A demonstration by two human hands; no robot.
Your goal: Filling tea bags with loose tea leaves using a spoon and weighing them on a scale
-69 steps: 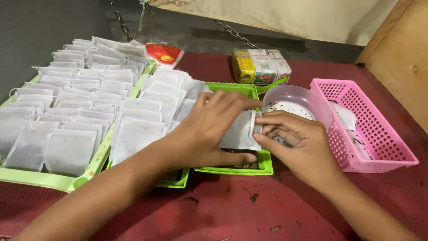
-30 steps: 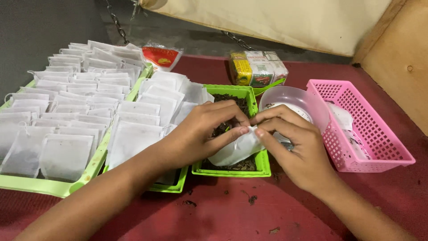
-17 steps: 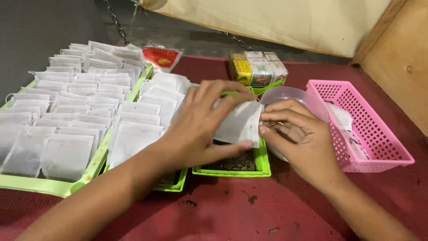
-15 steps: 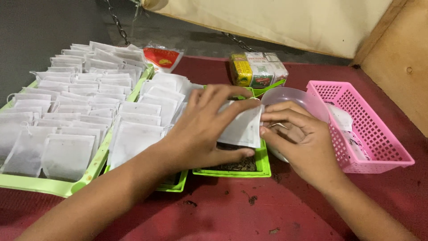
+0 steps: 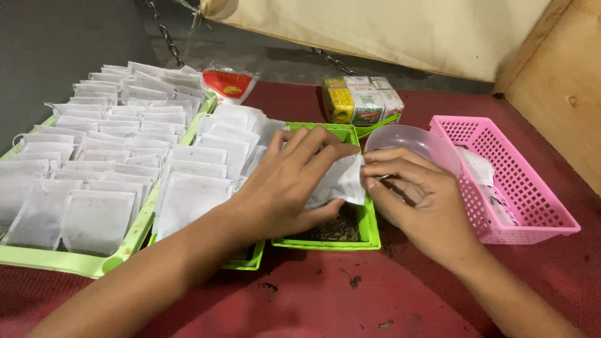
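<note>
Two bare hands meet over a small green tray (image 5: pixel 369 228) of dark loose tea, which sits on a red surface (image 5: pixel 325 300). The left hand (image 5: pixel 285 181) is curled around a white paper tea bag (image 5: pixel 341 181), fingers spread across its top and thumb beneath. The right hand (image 5: pixel 416 200) pinches the bag's right edge between thumb and fingertips. The bag is held just above the tray. Left of the tray, larger green trays (image 5: pixel 81 263) hold rows of white bags. Behind the tray lies a wrapped block of boxes (image 5: pixel 363 100); right of it stand a clear plastic bowl (image 5: pixel 416 141) and a pink basket (image 5: pixel 519 188).
</note>
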